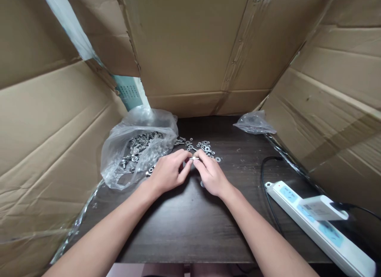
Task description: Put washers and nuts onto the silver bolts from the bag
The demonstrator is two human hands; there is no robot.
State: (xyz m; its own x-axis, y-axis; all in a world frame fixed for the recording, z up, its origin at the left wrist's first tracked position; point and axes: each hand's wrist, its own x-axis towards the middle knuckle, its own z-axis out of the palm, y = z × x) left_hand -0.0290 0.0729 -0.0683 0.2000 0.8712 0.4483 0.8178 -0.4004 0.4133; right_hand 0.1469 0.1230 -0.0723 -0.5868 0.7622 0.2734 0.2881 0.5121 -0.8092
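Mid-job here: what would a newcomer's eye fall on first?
Probably the bare left hand and right hand, meeting at a small silvery metal fastener, mid-picture. Left of them sits a clear plastic bag of shiny metal bolts; at lower right, a long white plastic power strip.

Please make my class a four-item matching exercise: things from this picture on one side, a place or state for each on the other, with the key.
Things
1. Large plastic bag
2. Power strip
3. Smaller plastic bag
4. Metal piece

Places or states
A. Far right corner of the table
B. Between the left hand and right hand
C. Holding many metal fasteners
D. White, bearing an adapter

Pairs: 1-C, 2-D, 3-A, 4-B
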